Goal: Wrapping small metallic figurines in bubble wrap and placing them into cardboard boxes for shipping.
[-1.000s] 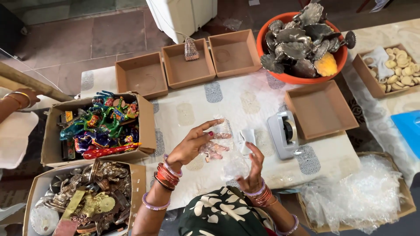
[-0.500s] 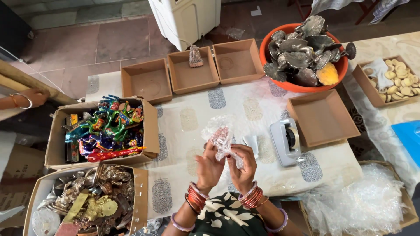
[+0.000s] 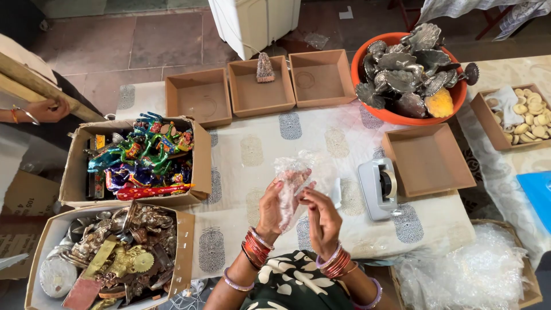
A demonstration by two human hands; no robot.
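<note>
Head view: we look down on our two hands raised over a cloth-covered table [image 3: 344, 229].
Left hand: our left hand [image 3: 274, 202] is closed around a small item wrapped in clear bubble wrap [image 3: 290, 178], fingers curled at its side.
Right hand: our right hand [image 3: 322, 217] is pinched on the lower edge of the same bubble wrap, fingertips narrow and touching the plastic.
Wrapped item: it sits between both hands, held above the table; what is inside we cannot tell.
Just right of the hands: a white tape dispenser [image 3: 379, 188] lies on the cloth, and beyond it an open brown cardboard tray [image 3: 429, 159].
Ahead of the hands: three more brown trays in a row; the middle tray [image 3: 259, 89] holds one small cone-shaped figure [image 3: 264, 68].
Ahead and right: an orange tub [image 3: 402, 115] is heaped with dark metal shell-shaped pieces.
Left of the hands: a cardboard box of brightly painted figures [image 3: 143, 154], and nearer us a box of brass ornaments [image 3: 115, 258].
Far left: another person's hand [image 3: 43, 109] grips a wooden pole.
Lower right: a heap of clear bubble wrap sheets [image 3: 465, 270] sits in a box near our right elbow.
</note>
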